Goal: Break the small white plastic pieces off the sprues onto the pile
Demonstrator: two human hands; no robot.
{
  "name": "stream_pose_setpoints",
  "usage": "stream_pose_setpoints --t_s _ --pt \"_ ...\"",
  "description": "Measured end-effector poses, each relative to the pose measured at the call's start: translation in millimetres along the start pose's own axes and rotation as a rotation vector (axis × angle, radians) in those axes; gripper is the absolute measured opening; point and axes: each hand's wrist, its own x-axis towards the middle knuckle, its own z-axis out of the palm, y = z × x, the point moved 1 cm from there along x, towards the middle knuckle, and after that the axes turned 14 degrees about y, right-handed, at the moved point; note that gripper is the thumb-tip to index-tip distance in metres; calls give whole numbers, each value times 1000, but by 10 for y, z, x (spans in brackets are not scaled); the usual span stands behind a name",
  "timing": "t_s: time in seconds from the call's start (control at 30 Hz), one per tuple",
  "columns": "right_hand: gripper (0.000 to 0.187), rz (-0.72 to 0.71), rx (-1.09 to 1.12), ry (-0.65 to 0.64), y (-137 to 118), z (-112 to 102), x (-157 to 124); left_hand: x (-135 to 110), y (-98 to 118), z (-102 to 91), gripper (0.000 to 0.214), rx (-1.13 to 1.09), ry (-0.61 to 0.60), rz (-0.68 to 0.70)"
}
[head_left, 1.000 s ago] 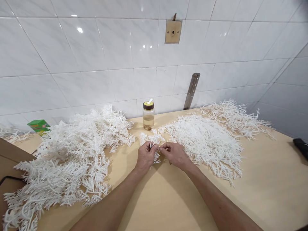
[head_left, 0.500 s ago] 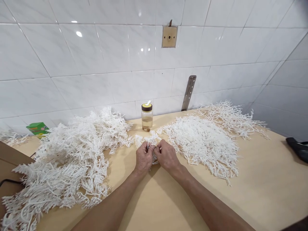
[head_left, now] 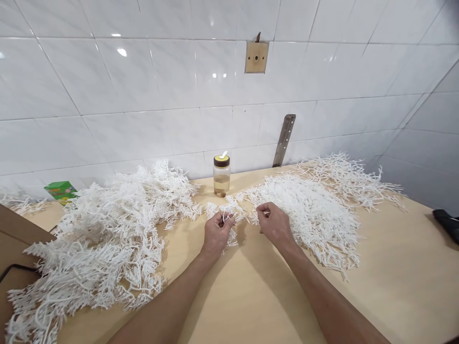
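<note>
My left hand [head_left: 216,235] is closed in a pinch on a white branched plastic strand [head_left: 232,236], whose thin forked ends hang below the fingertips. To its right, my right hand [head_left: 275,223] is held with thumb and forefinger pinched together. What lies between those fingertips is too small to make out. The right hand sits at the left edge of a pile of short white strands [head_left: 308,215]. Small loose white pieces [head_left: 233,205] lie on the table just beyond both hands.
A large heap of white branched strands [head_left: 107,239] covers the table's left side. A lidded jar of liquid [head_left: 221,184] stands near the wall. More strands [head_left: 347,179] lie at the back right, a green box [head_left: 60,191] at the left, a black object [head_left: 446,224] at the right edge.
My right hand has moved right, away from the left hand, where both were together. The left hand still pinches the strand. The view has shifted slightly.
</note>
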Motion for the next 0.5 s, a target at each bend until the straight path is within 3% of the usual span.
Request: stream_pose_setpoints --t_s 0.17,0.33,0.4,0.5 --pt "27 -93 -56 -32 -158 17 49 -16 35 2 23 24 3 1" --pt "27 -90 31 -140 -433 223 303 -33 57 17 19 50 -6 21" --pt "41 -99 83 -141 -530 363 459 -31 40 26 18 51 -3 5" --pt "76 -71 124 -202 -586 630 699 -25 6 34 17 58 -2 -10"
